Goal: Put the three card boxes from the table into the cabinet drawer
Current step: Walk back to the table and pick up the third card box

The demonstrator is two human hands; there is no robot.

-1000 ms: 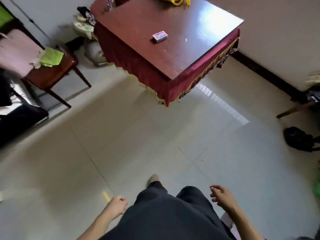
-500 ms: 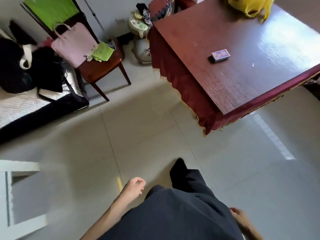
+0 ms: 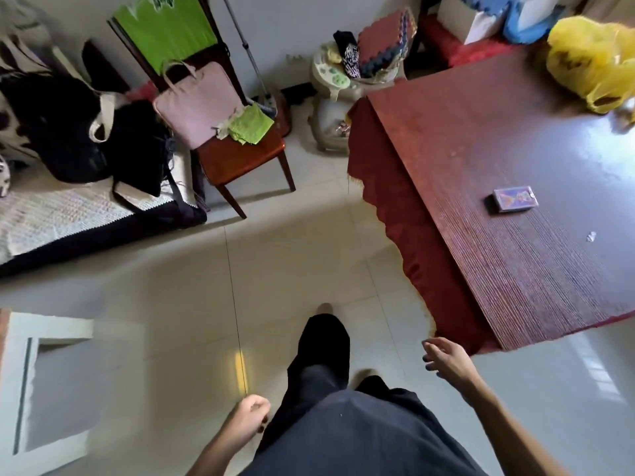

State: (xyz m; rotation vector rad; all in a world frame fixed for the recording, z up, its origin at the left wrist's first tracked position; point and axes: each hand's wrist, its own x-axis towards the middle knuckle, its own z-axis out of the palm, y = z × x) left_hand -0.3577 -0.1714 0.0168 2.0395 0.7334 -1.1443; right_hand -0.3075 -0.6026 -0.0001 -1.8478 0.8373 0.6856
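One purple card box (image 3: 514,198) lies flat on the dark red wooden table (image 3: 515,269) at the right. No other card box shows. My right hand (image 3: 446,359) hangs open just short of the table's near corner, holding nothing. My left hand (image 3: 249,419) is low beside my dark trousers, its fingers curled in on nothing. At the lower left edge stands a white cabinet (image 3: 20,389) with what looks like a pulled-out drawer, blurred; I cannot see inside it.
A wooden chair (image 3: 240,159) with a pink bag (image 3: 196,101) and a green cloth stands against the far wall. Black bags lie on a bed (image 3: 68,207) at the left. A yellow plastic bag (image 3: 594,60) sits on the table's far end. Pale tiled floor (image 3: 292,262) lies between.
The view has swung left and come nearer the table, so the card box now sits farther right. The white cabinet came into view at lower left. My right hand rose toward the table corner.
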